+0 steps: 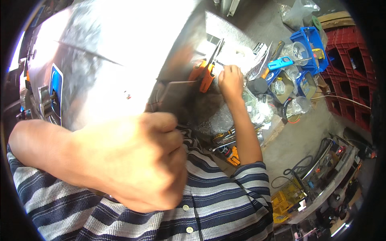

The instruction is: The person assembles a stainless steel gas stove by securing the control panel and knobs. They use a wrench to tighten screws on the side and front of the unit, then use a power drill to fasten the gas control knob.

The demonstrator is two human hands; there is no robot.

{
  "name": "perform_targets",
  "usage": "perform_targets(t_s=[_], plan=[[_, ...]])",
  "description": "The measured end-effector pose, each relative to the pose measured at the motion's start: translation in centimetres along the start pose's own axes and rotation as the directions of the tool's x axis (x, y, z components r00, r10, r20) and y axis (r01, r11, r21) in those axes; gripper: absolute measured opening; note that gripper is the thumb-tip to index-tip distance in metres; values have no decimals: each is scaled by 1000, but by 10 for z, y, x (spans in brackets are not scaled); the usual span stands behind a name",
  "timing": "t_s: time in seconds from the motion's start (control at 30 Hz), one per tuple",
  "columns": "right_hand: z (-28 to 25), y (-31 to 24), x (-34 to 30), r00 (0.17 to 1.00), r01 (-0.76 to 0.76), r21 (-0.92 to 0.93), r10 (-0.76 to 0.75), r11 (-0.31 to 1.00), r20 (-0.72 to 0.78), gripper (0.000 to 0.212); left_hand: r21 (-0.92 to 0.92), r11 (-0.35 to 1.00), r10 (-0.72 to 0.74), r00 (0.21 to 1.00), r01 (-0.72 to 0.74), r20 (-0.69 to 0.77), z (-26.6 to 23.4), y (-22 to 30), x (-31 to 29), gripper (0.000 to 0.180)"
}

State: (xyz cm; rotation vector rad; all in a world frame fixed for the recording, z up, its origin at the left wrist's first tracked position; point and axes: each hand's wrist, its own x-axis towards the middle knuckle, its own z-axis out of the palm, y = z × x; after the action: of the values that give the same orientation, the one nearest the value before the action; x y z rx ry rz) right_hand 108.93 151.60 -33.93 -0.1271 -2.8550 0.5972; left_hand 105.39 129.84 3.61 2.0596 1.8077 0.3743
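Note:
My left hand (136, 160) is large in the near foreground, its fingers curled into a fist. Whatever it may hold is hidden, and the hand is slightly blurred. Behind it rises a big shiny metal panel (92, 92) with a blue-and-white label (57, 90) and a metal fitting on its left part. Farther off, my right hand (231, 83) has its fingers bent together over a bright, cluttered surface; anything in them cannot be made out. Just left of that hand are orange-handled pliers (207, 76), their narrow jaws pointing away from me.
Right of my right hand lie a blue-handled tool (280, 63), a black round-headed piece (257, 86), clear plastic bags (261, 110) and open containers (280, 86). Beyond stand a blue bin (307, 36) and red crates (350, 72). A yellow-black power tool (232, 156) sits near my right forearm.

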Motion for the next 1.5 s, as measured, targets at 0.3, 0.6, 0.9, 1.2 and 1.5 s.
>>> perform_targets(t_s=[0.3,0.6,0.9,1.2,1.5], plan=[[47,-21,-44,963,71,60,-84,996,257,19,-9,995,-100,991,100,-91,11,6,-5,33],[78,-13,-58,969,241,-124,-232,962,85,16,390,908,138,770,152,-623,13,23,-21,27],[59,-16,-42,905,206,-108,-147,973,399,13,-117,730,-435,325,674,-840,36,63,-61,9],[-106,-34,-20,960,243,242,-269,939,81,15,4,628,-512,417,778,-751,39,55,-52,53],[-317,-182,94,433,887,248,-887,389,-158,15,89,639,-513,509,764,-691,33,53,-61,63]])
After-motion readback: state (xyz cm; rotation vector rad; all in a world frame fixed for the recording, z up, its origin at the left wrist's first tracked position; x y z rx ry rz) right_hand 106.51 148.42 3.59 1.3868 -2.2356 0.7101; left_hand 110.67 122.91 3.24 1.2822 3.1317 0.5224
